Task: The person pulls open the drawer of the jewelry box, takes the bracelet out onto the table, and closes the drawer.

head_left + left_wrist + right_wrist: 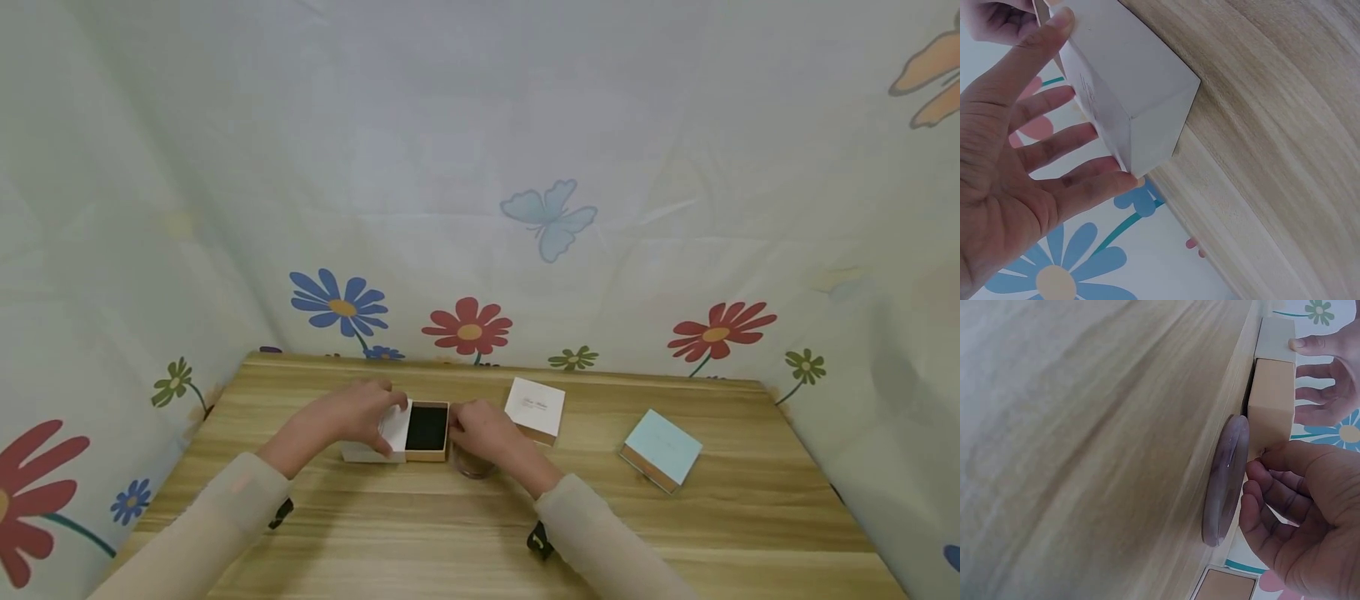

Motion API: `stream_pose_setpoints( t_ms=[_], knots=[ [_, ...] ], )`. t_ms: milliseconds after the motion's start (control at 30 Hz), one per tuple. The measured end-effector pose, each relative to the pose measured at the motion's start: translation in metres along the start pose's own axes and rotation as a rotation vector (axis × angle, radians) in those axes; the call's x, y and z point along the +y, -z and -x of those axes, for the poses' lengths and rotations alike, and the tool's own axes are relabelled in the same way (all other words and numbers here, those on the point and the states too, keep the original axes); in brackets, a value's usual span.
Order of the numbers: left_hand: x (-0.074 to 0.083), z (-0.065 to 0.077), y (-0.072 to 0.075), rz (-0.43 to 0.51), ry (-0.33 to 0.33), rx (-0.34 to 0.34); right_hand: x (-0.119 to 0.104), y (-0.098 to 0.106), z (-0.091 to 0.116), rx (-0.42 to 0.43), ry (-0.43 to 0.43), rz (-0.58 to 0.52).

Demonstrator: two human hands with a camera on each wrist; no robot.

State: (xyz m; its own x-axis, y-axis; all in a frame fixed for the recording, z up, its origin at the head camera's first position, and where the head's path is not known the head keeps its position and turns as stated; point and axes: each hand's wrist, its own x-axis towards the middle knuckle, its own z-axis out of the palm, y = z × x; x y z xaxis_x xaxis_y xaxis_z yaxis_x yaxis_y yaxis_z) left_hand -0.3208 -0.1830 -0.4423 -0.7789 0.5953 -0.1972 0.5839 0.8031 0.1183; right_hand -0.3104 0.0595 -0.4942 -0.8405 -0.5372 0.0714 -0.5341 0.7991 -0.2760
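A white sliding box lies on the table with its tan drawer (pixel 427 456) partly out, showing a black lining (pixel 426 427). My left hand (pixel 356 417) grips the white sleeve (pixel 1122 56), thumb on the near side and fingers across at the far side. At the drawer's end, my right hand (pixel 487 429) pinches the small pull between thumb and index finger; the other fingers curl loosely. A glossy purplish bangle (pixel 1217 481) lies flat on the table beside the drawer, partly hidden under my right hand in the head view.
A second white box (pixel 534 408) with a tan side stands just behind my right hand. Farther right sits a pale blue box (pixel 662 450). The wooden table (pixel 420 533) meets a flower-printed curtain (pixel 420 208) at its back and sides.
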Motion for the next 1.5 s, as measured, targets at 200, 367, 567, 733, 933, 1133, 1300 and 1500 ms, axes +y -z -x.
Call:
stream_pose_setpoints(
  t_ms=[200, 367, 567, 733, 933, 1133, 1300, 1500],
  knots=[
    [-0.001, 0.002, -0.002, -0.03, -0.01, -0.004, -0.003, -0.002, 0.0, -0.011, 0.014, 0.007],
    [-0.001, 0.001, -0.001, -0.016, 0.001, -0.008, -0.004, -0.001, 0.001, -0.011, 0.002, -0.006],
    [-0.002, -0.002, -0.003, -0.01, -0.001, -0.004, -0.004, -0.002, 0.002, 0.0, -0.003, -0.031],
    [-0.003, -0.001, -0.004, -0.012, 0.001, -0.008, -0.005, -0.004, 0.002, 0.001, 0.0, -0.056],
    [-0.001, -0.002, -0.002, -0.012, -0.005, -0.003, -0.006, -0.007, 0.0, -0.007, -0.036, -0.047],
    [0.0, -0.003, -0.001, -0.024, -0.01, 0.0, -0.01, -0.01, -0.001, -0.01, -0.059, -0.059],
    [-0.001, -0.003, -0.002, -0.026, -0.006, 0.011, -0.014, -0.011, -0.002, 0.013, -0.045, -0.055],
    [-0.002, -0.003, -0.003, -0.04, -0.014, 0.013, -0.016, -0.016, -0.005, 0.028, -0.039, -0.052]
  ],
)
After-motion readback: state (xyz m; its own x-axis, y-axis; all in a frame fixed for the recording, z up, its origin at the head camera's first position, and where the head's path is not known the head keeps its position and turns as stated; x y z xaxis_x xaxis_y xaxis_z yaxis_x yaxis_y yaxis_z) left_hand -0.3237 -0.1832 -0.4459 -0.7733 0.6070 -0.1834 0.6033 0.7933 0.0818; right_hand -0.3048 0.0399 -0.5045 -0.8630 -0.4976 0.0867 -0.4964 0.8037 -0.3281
